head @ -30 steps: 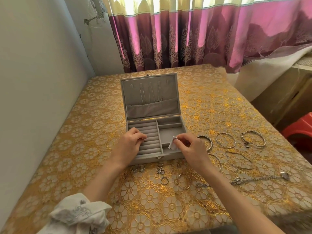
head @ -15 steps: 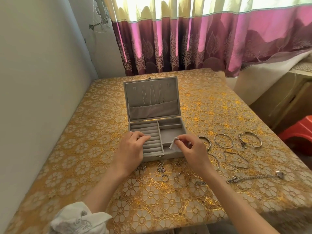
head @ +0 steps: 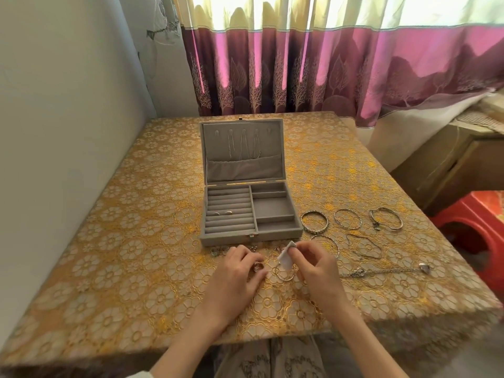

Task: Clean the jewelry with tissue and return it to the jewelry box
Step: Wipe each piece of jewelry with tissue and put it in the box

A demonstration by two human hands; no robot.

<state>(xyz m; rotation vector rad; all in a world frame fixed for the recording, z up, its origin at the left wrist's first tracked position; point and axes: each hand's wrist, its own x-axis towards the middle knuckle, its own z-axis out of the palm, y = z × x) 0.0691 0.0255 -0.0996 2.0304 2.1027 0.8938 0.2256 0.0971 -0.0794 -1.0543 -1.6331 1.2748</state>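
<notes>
A table (head: pixel 136 241) under a gold floral cloth carries everything. The grey jewelry box (head: pixel 249 211) stands open at the table's middle, lid upright toward the far edge, with thin chains hanging inside the lid. Two rings (head: pixel 223 213) sit in the ring rolls of its left compartment. Bangles (head: pixel 314 221) lie in a row toward the right edge, with a chain bracelet (head: pixel 387 270) nearer the front edge. Just in front of the box, the left hand (head: pixel 234 276) rests on the cloth, fingers curled around a small ring (head: pixel 258 266). The right hand (head: pixel 316 268) pinches a folded white tissue (head: pixel 286 255) between thumb and fingertips, above a hoop (head: pixel 285 275) lying on the cloth.
</notes>
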